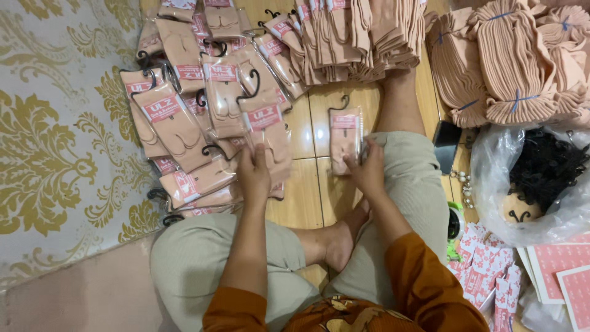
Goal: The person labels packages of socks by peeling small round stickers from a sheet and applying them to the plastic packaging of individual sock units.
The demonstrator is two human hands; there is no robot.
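Head view: left fingers (258, 161) clamp one packet (265, 132) (pile (184, 110) beside); right fingers (359, 161) pinch another (344, 138).

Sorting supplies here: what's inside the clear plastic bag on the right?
The clear plastic bag holds a heap of small black hooks. Whatever lies beneath that heap is covered.

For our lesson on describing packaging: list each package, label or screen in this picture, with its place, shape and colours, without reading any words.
Packed sock: on the floor at the right hand, flat clear bag, peach, red-and-white label, black hook.
Pile of packed socks: upper left, beyond the left hand, same look.
Label sheets: lower right, pink-red rectangles with white edges.
Clear bag of black hooks: right, crumpled.
Phone: by the right knee, dark screen.
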